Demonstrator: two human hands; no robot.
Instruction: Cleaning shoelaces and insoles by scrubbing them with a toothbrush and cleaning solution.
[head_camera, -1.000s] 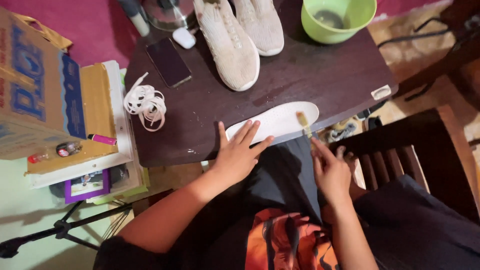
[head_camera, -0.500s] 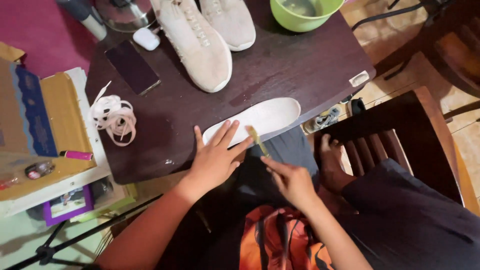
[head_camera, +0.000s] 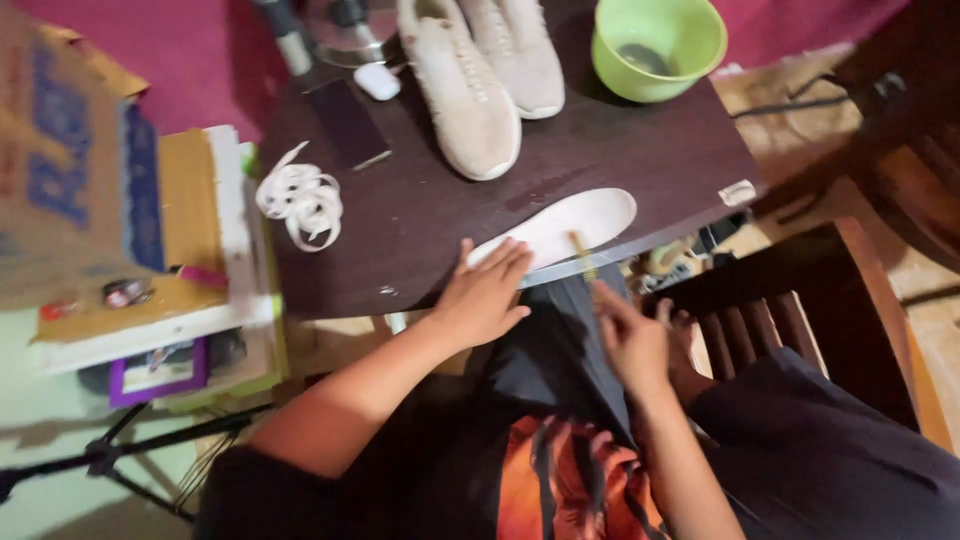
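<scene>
White insole (head_camera: 565, 225) lies at the near edge of the dark counter (head_camera: 650, 160), below two pale shoes (head_camera: 480, 80). Left hand (head_camera: 485, 295) presses its end, fingers spread flat. Right hand (head_camera: 630, 335) has its fingers closed around a small brush (head_camera: 580, 255) that touches the insole.

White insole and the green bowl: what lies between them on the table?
In the head view, only bare dark tabletop lies between the white insole and the green bowl; the shoes sit off to the left.

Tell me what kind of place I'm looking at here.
Likely a home room, not a workshop: a small dark table holding shoes and a green bowl, a wooden chair, stacked books.
</scene>
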